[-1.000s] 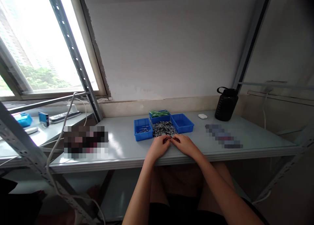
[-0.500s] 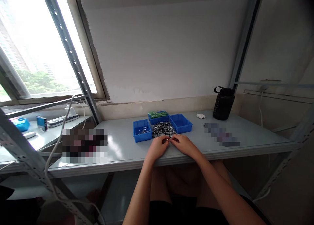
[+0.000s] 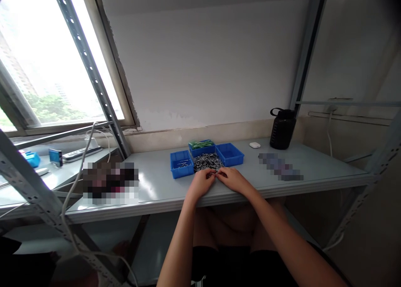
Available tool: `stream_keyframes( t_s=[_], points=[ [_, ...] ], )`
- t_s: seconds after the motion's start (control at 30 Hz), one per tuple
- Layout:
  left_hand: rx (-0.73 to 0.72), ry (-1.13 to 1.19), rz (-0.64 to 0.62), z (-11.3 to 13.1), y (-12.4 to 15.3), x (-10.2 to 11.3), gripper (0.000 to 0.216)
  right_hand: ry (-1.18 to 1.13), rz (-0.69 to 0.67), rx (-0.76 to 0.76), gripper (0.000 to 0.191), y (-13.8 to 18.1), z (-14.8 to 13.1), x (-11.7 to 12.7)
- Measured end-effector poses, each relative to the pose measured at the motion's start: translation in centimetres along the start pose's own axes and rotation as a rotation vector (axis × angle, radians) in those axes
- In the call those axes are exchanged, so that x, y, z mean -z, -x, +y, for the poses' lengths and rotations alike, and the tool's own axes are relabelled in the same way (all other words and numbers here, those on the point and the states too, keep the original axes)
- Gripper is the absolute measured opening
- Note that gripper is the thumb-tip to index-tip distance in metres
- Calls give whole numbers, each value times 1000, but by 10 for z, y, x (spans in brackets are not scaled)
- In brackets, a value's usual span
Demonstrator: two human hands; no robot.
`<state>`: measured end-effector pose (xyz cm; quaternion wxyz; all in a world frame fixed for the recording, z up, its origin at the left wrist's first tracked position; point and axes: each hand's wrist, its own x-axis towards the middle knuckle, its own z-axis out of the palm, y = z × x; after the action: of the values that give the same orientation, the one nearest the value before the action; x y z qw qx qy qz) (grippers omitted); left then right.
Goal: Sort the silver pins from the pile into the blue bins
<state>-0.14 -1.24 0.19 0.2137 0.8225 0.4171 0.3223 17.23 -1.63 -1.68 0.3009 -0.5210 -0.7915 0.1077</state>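
My left hand (image 3: pixel 202 183) and my right hand (image 3: pixel 232 179) meet fingertip to fingertip at the front of the grey table. Both are closed in a pinch, and a small thin, shiny metal piece shows faintly between them; its exact kind is too small to tell. Just beyond the fingers lies a heap of thin metal pieces (image 3: pixel 207 161), like rivets or pins, its near edge partly hidden by my hands. Left of the heap, a blue bin (image 3: pixel 182 172) holds a few similar pieces. A second blue bin (image 3: pixel 231 155) is on the right, and a third behind holds green packets (image 3: pixel 201 144).
A black bottle (image 3: pixel 282 130) and a white case (image 3: pixel 255 145) stand at the back right. Blurred-out items lie at the table's left and right. Metal shelf posts (image 3: pixel 90 65) frame the table, and a white cable (image 3: pixel 67 199) hangs at the left.
The camera view has shifted slightly, so table and bins sit a little higher in the picture. My hands keep the same fingertip pinch in front of the heap.
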Motion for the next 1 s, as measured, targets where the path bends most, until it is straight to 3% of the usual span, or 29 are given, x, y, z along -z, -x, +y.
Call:
stream_keyframes(
  t_s=[1.0],
  points=[
    [39,7,17,-3,-1,-1,20,-40,25,16,22,2,1,0]
  ],
)
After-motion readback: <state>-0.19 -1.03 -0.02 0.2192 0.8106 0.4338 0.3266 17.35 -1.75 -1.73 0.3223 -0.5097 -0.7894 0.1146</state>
